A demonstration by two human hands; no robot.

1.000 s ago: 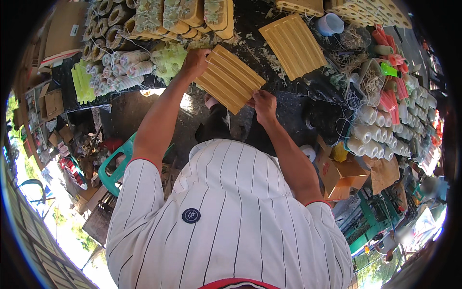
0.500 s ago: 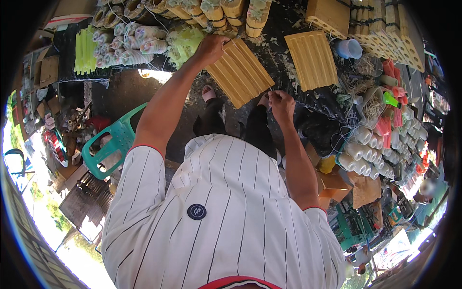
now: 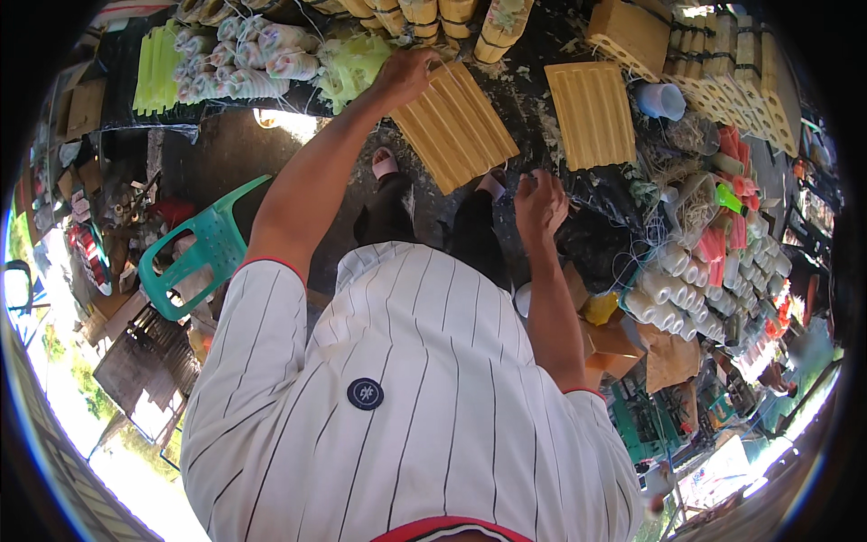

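The left hand (image 3: 406, 79) is gripping the board (image 3: 456, 126), a yellowish-brown ribbed slab, between ten and eleven o'clock on its edge. The board is slanting, its lower part reaching out past the near edge of the black bench (image 3: 560, 36); whether it is touching the bench, I cannot tell. The right hand (image 3: 542, 203) is hovering between four and five o'clock of the board, apart from it and well apart from the left hand. Its fingers are bending inward; whether they are pinching anything, I cannot tell.

A second board (image 3: 591, 116) is lying on the bench at three o'clock of the first, ribs showing. A pale cup (image 3: 661, 101) is resting at its three o'clock, and a holed block (image 3: 628, 36) is sitting at its one o'clock. Green plastic (image 3: 354, 65) is lying in a crumpled heap at ten o'clock of the first board. Wrapped rolls (image 3: 257, 54) are piling up at nine o'clock of the left hand, with lime strips (image 3: 155, 68) standing beyond them. White rolls (image 3: 673, 289) are stacking up at four o'clock of the right hand. A green chair (image 3: 221, 237) is standing at nine o'clock in the view.
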